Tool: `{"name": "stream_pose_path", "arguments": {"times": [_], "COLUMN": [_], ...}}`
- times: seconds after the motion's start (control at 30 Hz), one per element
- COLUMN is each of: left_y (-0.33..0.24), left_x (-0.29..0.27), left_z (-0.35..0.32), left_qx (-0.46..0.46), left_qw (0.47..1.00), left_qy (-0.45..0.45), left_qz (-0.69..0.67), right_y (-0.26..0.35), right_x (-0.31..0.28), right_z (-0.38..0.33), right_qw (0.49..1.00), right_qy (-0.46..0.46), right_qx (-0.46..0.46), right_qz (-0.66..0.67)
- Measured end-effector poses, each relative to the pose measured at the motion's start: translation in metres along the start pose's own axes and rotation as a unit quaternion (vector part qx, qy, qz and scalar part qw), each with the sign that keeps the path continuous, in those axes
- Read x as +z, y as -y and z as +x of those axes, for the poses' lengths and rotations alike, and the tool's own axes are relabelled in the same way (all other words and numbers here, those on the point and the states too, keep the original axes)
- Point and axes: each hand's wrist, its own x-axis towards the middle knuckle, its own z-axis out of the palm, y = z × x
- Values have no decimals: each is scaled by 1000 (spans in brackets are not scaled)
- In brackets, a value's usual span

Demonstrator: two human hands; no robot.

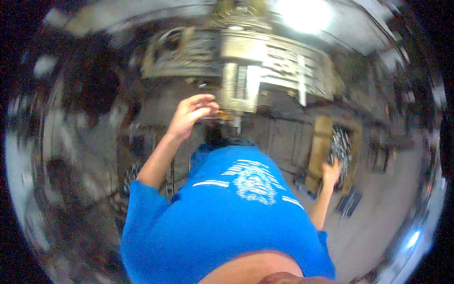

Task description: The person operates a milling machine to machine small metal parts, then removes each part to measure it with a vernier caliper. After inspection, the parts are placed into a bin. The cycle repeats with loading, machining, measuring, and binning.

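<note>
My left hand [191, 113] is raised beside the pale upright head [241, 87] of a machine. Its fingers stretch toward the head with the thumb apart, and I see nothing held in them. A small orange-yellow part [222, 113] shows just past the fingertips; blur hides whether they touch it. Under the head hangs a short metal spindle or punch [237, 124]. On the right, my right hand [332, 171] is at an open tan box [318, 151] filled with small shiny metal pieces [341, 144]. The thumb points up, while the other fingers are smeared and partly hidden.
The machine's wide beige body [293, 61] spans the area ahead of me. Dark, blurred equipment [90, 142] fills the left side. Beside the tan box, a dark blue object [349, 203] lies on the grey floor [378, 208]. A bright lamp [305, 14] shines above.
</note>
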Motion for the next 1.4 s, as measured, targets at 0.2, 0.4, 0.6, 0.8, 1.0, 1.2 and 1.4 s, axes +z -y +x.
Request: {"name": "stream_pose_path", "arguments": {"times": [0.2,0.4,0.6,0.8,1.0,1.2,1.4], "left_y": [-1,86,173,177,193,186,172], "left_x": [-102,-209,-224,-218,-239,-233,-228], "left_z": [-87,-229,-285,-255,-235,-230,-238], "left_qx": [70,68,-206,-340,-393,-327,-252], "left_qw": [940,817,789,705,688,681,716], "left_qy": [-317,-569,-491,-315,-185,-190,-324], "left_qz": [106,65,307,537,581,627,564], "right_y": [65,146,197,212,226,195,192], "right_x": [-3,21,17,16,-7,13,-3], "right_z": [10,42,58,58,34,26,10], "right_qw": [985,903,844,851,873,884,879], "right_qy": [76,139,319,394,372,367,365], "right_qx": [-150,-348,-241,-193,-235,-184,-165], "right_qz": [-30,210,358,287,209,221,260]}}
